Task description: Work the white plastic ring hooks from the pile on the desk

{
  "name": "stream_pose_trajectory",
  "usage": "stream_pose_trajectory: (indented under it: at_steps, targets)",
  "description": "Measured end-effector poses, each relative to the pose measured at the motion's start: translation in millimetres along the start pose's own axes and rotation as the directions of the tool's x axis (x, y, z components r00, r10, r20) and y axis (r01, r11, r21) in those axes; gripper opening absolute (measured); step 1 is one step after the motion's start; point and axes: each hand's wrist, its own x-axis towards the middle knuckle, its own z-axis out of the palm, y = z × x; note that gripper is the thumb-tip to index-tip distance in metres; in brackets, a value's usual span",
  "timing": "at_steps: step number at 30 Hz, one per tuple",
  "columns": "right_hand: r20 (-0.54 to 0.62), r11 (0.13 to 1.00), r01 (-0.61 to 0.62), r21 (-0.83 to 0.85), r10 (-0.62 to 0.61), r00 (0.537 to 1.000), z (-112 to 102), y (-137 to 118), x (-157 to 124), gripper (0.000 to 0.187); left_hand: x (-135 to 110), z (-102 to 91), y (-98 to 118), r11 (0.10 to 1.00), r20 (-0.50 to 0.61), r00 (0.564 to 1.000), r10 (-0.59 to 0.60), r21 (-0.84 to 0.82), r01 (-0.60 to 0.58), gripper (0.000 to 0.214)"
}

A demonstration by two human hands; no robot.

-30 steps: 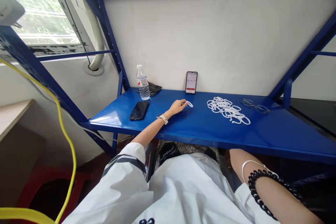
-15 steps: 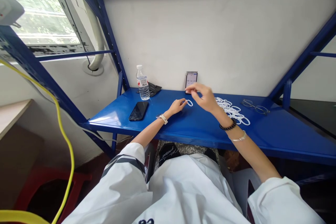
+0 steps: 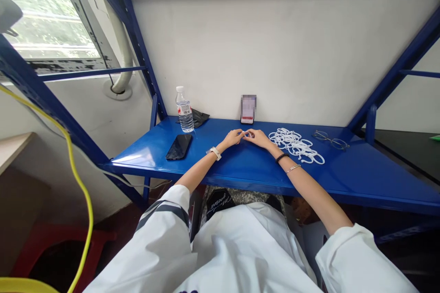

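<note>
My left hand [image 3: 233, 137] and my right hand [image 3: 257, 138] meet above the middle of the blue table, fingertips almost touching. Between them is a small white hair tie [image 3: 248, 134], mostly covered by the fingers. Both hands are closed in a pinch on it. Just right of my right hand lies a loose heap of white hair ties [image 3: 297, 145], looped over one another, some with a small knot showing.
A phone [image 3: 248, 110] leans upright against the wall behind my hands. To the left are a water bottle [image 3: 185, 112], a black pouch [image 3: 200, 118] and a dark phone [image 3: 178, 147] lying flat. Eyeglasses [image 3: 331, 140] rest on the blue table [image 3: 371, 171] at right.
My right hand has come down from above the table to the hair tie and pinches it. My left hand keeps its hold in about the same place.
</note>
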Motion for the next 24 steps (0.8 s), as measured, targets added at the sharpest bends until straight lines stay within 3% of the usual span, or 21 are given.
stream_pose_trajectory:
  at_steps: [4, 10, 13, 17, 24]
  targets:
    - [-0.054, 0.995, -0.044, -0.091, 0.039, 0.998, 3.8, 4.9, -3.1, 0.032, 15.4, 11.1, -2.4, 0.985, 0.068, 0.995, -0.071, -0.150, 0.080, 0.038]
    - [-0.050, 1.000, -0.023, 0.013, 0.024, 0.998, 6.3, 6.3, -11.0, 0.038, 4.6, 11.6, 4.6, 0.981, 0.042, 0.998, -0.039, -0.190, 0.046, 0.034]
    - [-0.072, 0.997, 0.002, 0.073, 0.003, 0.997, 6.9, 6.4, -12.1, 0.041, -0.2, 10.5, 8.2, 0.953, 0.013, 0.996, -0.086, -0.289, 0.086, 0.032]
    - [-0.095, 0.995, 0.025, 0.100, -0.016, 0.995, 6.0, 6.3, -12.2, 0.028, -1.8, 10.7, 11.6, 0.907, -0.067, 0.992, -0.104, -0.416, 0.067, 0.038]
    - [-0.063, 0.995, 0.021, 0.100, -0.015, 0.998, 2.8, 0.5, -12.9, 0.036, -6.1, 10.1, 17.2, 0.821, -0.145, 0.970, -0.195, -0.565, 0.080, 0.041]
